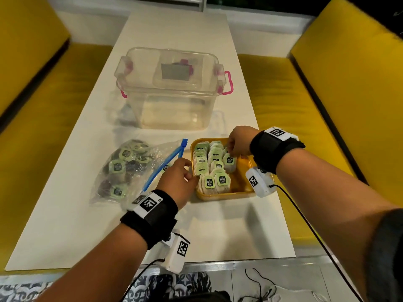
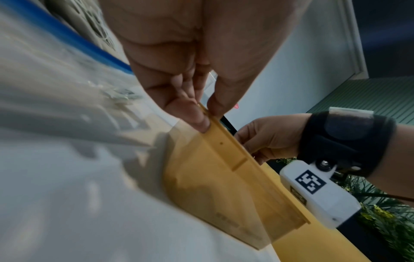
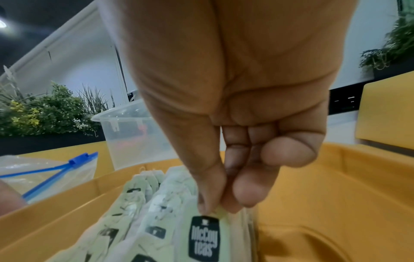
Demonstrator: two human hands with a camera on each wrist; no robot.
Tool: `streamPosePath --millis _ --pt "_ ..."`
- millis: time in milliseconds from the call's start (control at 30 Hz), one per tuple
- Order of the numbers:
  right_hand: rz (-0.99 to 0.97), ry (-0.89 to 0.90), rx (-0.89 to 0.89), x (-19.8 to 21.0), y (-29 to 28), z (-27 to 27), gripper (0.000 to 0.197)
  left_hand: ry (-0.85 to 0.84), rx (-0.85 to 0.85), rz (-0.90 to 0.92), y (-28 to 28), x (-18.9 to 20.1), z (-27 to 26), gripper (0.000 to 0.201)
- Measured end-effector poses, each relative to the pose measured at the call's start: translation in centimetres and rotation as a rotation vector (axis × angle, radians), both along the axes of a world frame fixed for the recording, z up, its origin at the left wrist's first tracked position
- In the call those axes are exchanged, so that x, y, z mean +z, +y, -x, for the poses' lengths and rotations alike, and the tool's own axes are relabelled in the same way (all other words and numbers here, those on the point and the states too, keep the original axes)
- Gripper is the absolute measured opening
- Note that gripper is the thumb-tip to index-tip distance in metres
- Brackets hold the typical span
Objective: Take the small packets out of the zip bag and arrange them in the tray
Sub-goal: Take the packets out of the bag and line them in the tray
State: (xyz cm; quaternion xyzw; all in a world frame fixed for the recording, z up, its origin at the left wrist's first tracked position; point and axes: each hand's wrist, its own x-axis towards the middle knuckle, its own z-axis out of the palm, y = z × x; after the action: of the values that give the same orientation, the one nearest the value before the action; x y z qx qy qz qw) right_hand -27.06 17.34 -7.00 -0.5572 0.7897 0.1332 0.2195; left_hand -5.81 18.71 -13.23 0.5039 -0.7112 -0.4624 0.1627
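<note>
1. The step in hand looks like the placing of one small packet into the yellow tray. The packet is being stood up at the right end of the rows.

2. The tray is seen on the white bench, just to the right of the zip bag. Two long rows of packets are already packed in the left part of the tray. The right part is still bare.

3. The right hand is held over the tray. Its thumb and fingertips are closed in a pinch on the top edge of the packet, which bears a green label with dark print. The other fingers are curled in.

4. The left hand is set at the left rim of the tray. In the left wrist view the rim is pinched between the thumb and a finger, so the tray is kept from sliding.

5. Many packets are still seen inside the zip bag, whose blue zip strip lies open. The task is judged to be about half done.

6. For the next move, the packet should be let go once it leans on its row. Then the bag must be reached into for one more. Care is called for, since the standing rows could be knocked over.

7. A clear box with pink clips stands farther back on the bench.
</note>
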Motion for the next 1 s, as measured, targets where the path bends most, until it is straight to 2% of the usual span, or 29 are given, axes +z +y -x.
streamPosePath --millis 167,333,533,633,767,900,1000 --pt "-0.018 0.06 0.003 -0.4 -0.5 -0.2 0.022 -0.011 0.002 0.009 0.1 -0.1 0.0 0.035" --pt "0.03 0.064 -0.006 0.4 -0.2 -0.2 0.02 -0.014 0.007 -0.014 0.2 0.1 -0.2 0.035" --pt "0.264 -0.12 -0.019 3.4 1.6 -1.6 0.015 -0.058 -0.081 0.061 0.8 1.7 -1.7 0.027" --pt "0.33 -0.279 -0.002 4.7 2.6 -4.2 0.01 0.058 -0.063 0.057 0.6 3.7 -3.3 0.018" --pt "0.301 -0.377 0.129 4.5 3.2 -8.8 0.007 0.25 0.051 0.0 -1.4 6.5 -6.4 0.005" --pt "0.227 -0.31 0.289 2.0 3.2 -13.7 0.014 0.208 0.144 0.08 -4.8 6.7 -11.1 0.005" --pt "0.251 -0.242 0.313 -0.1 3.0 -16.4 0.02 0.056 0.197 0.171 -7.4 4.5 -14.2 0.007"
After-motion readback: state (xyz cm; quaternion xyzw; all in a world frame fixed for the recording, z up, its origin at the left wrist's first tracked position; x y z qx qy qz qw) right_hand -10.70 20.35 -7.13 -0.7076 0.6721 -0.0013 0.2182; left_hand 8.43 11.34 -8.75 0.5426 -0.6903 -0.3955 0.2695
